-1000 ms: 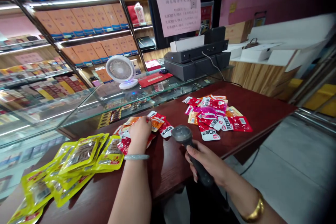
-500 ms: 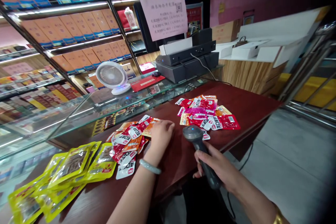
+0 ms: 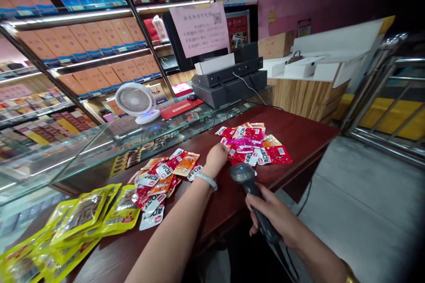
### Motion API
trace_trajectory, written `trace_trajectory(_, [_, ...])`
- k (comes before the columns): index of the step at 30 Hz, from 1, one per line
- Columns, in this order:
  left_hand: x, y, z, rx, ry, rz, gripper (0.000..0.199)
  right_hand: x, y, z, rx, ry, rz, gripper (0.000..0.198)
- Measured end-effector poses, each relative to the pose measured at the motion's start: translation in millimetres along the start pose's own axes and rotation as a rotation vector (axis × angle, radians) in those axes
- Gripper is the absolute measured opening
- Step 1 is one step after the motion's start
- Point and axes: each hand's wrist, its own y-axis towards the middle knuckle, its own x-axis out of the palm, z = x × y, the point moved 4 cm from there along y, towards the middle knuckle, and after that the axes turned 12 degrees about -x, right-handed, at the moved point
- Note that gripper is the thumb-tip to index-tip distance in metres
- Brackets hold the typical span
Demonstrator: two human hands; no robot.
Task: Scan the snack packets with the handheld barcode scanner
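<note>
My left hand point(image 3: 217, 159), with a pale bracelet on its wrist, reaches to the near left edge of the right-hand pile of small snack packets point(image 3: 252, 141). Its fingers are curled in at a packet there, which the hand mostly hides. In my right hand point(image 3: 270, 212) is a dark handheld barcode scanner point(image 3: 244, 174), its head raised beside that pile and a small blue light on top. To the left of my left hand lies a second pile of red, orange and white snack packets point(image 3: 161, 181). Larger yellow snack bags point(image 3: 83, 212) are stacked further left.
All the packets lie on a dark red wooden table point(image 3: 299, 124). Behind it stand a glass display counter point(image 3: 109, 141), a white fan point(image 3: 136, 99) and a dark cash drawer point(image 3: 229, 88). Shelves of boxes rise at the back. A metal railing point(image 3: 381, 93) stands right.
My left hand has moved right, from the left pile of packets to the edge of the right pile. The scanner stays in my right hand, nearly still. The view has shifted slightly.
</note>
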Motion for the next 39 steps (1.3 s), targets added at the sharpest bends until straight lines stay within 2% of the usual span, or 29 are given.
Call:
trace_trajectory(4, [-18,-15,-35,-0.026,-0.123,0.071,0.018,1,3,-4,-0.033,0.036,-0.009,0.036])
trace_trajectory(7, [-35,-32,-59,-0.07,-0.161,0.097,0.015,16,12,-5,-0.036,0.085,-0.069,0.036])
trace_trajectory(13, [-55,-61,-88,-0.065,-0.042,0.245,0.011,54,35,10,-0.003,0.057,-0.177,0.043])
trace_trajectory(16, [-60,-65,-99,-0.064,-0.002,0.262,0.01,63,38,17,-0.004,0.055,-0.196,0.044])
trace_trajectory(20, [-78,-63,-121,-0.143,-0.026,0.245,0.014,63,33,20,0.008,0.056,-0.2,0.041])
trace_trajectory(23, [-102,-63,-138,-0.256,0.08,0.295,0.019,55,25,21,0.033,0.065,-0.166,0.038])
trace_trajectory(25, [-119,-66,-143,-0.291,0.214,0.406,0.022,49,21,23,0.039,0.066,-0.147,0.037])
trace_trajectory(27, [-127,-72,-136,-0.259,0.325,0.558,0.027,43,16,24,0.037,0.059,-0.128,0.035])
trace_trajectory(29, [-120,-75,-121,-0.161,0.355,0.622,0.032,37,12,24,0.043,0.046,-0.102,0.035])
trace_trajectory(30, [-110,-75,-111,-0.095,0.343,0.59,0.032,34,11,24,0.049,0.038,-0.088,0.036])
trace_trajectory(33, [-70,-71,-75,0.101,0.292,0.346,0.027,24,5,22,0.062,0.013,-0.051,0.036])
trace_trajectory(36, [-35,-66,-44,0.152,0.278,0.18,0.03,15,2,19,0.047,-0.009,-0.002,0.035])
trace_trajectory(39, [-17,-58,-26,0.11,0.303,0.137,0.034,7,0,17,0.02,-0.022,0.035,0.035])
